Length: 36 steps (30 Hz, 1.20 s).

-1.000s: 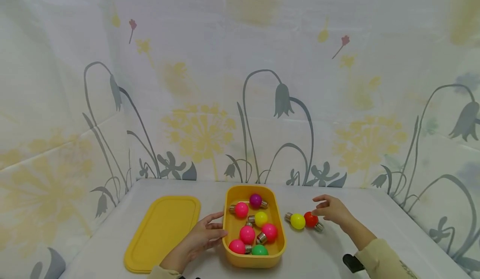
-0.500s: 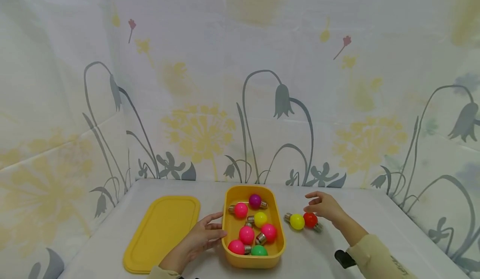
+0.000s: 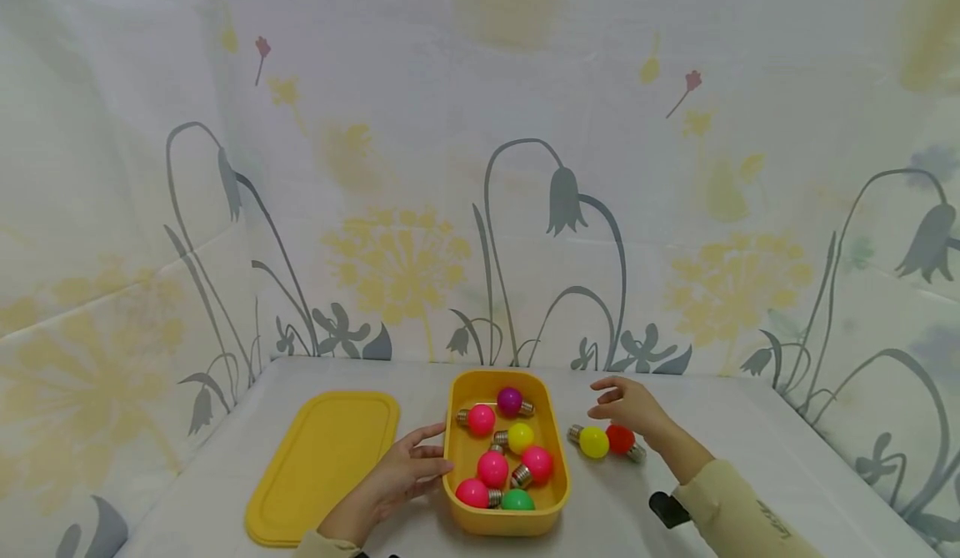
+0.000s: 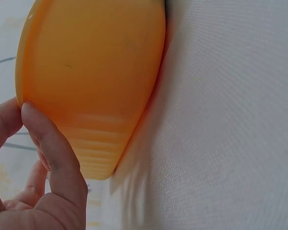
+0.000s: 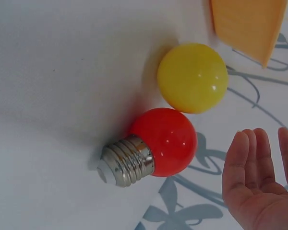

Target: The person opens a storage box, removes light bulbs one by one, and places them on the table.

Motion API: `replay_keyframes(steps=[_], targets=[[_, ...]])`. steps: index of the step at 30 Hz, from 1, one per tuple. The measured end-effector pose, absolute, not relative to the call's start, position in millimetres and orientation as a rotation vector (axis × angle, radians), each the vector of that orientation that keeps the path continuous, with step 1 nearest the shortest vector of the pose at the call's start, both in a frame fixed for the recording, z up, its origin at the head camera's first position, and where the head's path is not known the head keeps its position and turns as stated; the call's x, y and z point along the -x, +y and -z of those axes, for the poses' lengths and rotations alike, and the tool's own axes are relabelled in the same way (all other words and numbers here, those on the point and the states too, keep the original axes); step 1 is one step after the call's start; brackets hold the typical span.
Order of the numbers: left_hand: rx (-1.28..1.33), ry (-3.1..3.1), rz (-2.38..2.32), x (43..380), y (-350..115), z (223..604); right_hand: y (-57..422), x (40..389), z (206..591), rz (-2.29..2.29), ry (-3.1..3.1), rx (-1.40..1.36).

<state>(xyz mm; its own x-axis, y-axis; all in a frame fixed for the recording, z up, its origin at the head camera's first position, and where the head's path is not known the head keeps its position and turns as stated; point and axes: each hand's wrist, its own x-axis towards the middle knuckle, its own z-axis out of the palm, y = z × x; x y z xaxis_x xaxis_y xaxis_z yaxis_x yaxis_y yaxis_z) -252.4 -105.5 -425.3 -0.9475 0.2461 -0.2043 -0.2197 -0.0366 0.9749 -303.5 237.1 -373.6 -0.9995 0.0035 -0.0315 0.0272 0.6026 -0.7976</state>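
My left hand [image 3: 408, 470] pinches the rim of a yellow plastic box [image 3: 507, 525] between thumb and finger, as the left wrist view [image 4: 53, 158] shows close up. Inside the box lie several bulbs: pink ones, a purple bulb [image 3: 510, 401], a yellow one and a green bulb [image 3: 517, 500]. Right of the box, a loose yellow bulb [image 3: 594, 442] and a red bulb [image 3: 619, 438] lie side by side on the table. Above and behind these two hovers my right hand [image 3: 633, 408], fingers loosely extended with nothing in them. The right wrist view shows the red bulb's metal screw base [image 5: 129, 160].
A flat yellow lid [image 3: 326, 466] lies on the white table [image 3: 750, 458] left of the box. Behind the table hangs a white cloth [image 3: 420, 124] printed with grey and yellow flowers.
My right hand has moved left and slightly away from me, from over the red bulb to behind the yellow one. The left hand and box stay nearly still.
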Motion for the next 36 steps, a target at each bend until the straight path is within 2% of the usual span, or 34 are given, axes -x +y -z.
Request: replay_keyframes(steps=[19,36], targets=[[-0.010,1.927,-2.055,253,-105,425,201,311,368,1.391,2.799,0.017],[-0.067,1.905,-2.067,250,-106,424,170,320,355,1.466,2.731,0.165]])
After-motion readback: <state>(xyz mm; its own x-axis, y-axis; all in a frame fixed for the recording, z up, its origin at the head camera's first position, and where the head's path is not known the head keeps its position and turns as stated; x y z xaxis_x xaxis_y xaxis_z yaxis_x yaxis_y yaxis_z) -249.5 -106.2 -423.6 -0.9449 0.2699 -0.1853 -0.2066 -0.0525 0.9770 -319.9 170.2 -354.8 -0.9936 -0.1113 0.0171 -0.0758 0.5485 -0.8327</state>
